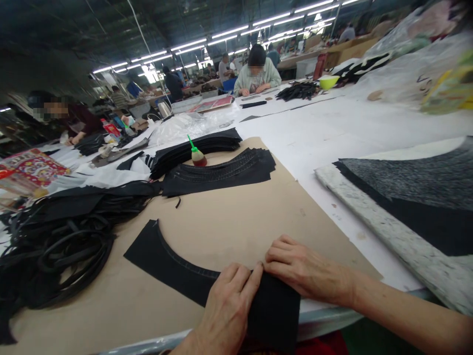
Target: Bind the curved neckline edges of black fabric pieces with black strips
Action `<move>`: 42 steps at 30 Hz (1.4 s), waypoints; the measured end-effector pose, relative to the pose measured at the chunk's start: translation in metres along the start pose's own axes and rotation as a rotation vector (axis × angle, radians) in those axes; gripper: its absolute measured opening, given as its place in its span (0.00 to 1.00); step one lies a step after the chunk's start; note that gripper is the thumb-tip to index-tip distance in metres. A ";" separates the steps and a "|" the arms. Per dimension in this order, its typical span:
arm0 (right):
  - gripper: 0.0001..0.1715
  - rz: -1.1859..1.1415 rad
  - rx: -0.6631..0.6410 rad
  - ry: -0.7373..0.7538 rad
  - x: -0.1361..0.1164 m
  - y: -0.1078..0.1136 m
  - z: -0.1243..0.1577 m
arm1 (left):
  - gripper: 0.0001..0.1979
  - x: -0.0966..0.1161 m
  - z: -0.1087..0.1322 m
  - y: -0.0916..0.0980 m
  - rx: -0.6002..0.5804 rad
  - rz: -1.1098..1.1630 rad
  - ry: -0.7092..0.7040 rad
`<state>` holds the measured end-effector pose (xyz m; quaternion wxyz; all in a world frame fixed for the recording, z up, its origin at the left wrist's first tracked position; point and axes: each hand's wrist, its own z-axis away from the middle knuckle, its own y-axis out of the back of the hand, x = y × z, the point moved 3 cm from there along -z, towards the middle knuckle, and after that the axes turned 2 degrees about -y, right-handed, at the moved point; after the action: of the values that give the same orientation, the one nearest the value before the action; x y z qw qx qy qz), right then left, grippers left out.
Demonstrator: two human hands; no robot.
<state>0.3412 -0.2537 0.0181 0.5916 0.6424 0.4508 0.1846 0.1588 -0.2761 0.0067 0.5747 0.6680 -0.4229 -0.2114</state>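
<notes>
A curved black fabric piece lies on the brown paper sheet, its right end hanging over the table's front edge. Along its inner curve runs a narrow folded or stitched band. My left hand presses on the piece, with thumb and fingers closed at the curved edge. Just beside it, my right hand is closed with bent fingers on the same edge, the fingertips almost meeting the left thumb. What lies directly under the fingertips is hidden.
A heap of black strips lies at left. Behind the piece are stacked curved black pieces and a green-tipped squeeze bottle. At right sits a speckled pad with dark fabric. A co-worker sits across the table.
</notes>
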 end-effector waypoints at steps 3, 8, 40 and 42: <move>0.12 0.001 0.023 -0.004 0.001 0.002 0.001 | 0.25 0.000 -0.001 -0.003 -0.017 -0.024 -0.012; 0.12 0.005 0.029 -0.032 0.003 0.005 0.004 | 0.23 0.000 -0.003 -0.004 -0.009 -0.022 -0.010; 0.23 -0.036 0.129 -0.181 0.007 0.015 0.037 | 0.25 0.014 -0.018 -0.009 -0.015 -0.103 -0.064; 0.25 -0.033 0.167 -0.222 0.004 0.015 0.037 | 0.24 0.015 -0.019 -0.008 -0.003 -0.111 -0.067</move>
<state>0.3771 -0.2714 0.0218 0.5853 0.6983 0.4070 0.0645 0.1841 -0.2771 0.0066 0.5485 0.6821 -0.4040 -0.2658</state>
